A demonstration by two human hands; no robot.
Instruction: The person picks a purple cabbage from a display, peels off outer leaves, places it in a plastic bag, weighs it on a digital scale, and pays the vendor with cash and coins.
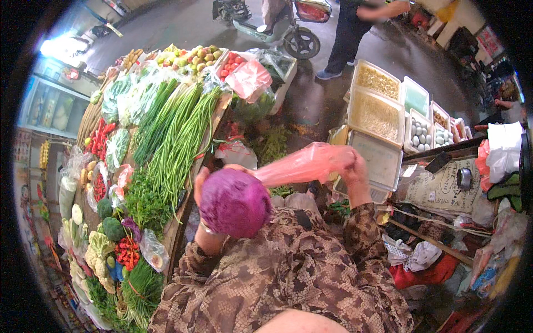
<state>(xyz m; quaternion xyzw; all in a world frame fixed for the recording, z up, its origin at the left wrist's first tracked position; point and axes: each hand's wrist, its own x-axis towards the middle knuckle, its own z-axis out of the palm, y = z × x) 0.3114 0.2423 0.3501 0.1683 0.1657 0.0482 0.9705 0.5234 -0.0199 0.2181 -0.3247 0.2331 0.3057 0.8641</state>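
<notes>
A round purple cabbage [235, 204] rests in my left hand [202, 187], close to my body, with the fingers behind and beside it. From the cabbage's upper right a thin pink plastic bag [297, 164] stretches across to my right hand [354, 166], which is closed on its far end and slightly blurred. Whether my left fingers also pinch the bag behind the cabbage is hidden. Long green beans [187, 137] lie on the vegetable stand just left of my left hand, with leafy green herbs [148, 204] below them.
The stand's wooden edge [218, 114] runs along my left. Plastic trays [374, 116] and a box of eggs [419, 135] stand at the right. A wooden stick [431, 241] juts out at lower right. Beyond are a person's legs [343, 41] and a scooter [300, 41].
</notes>
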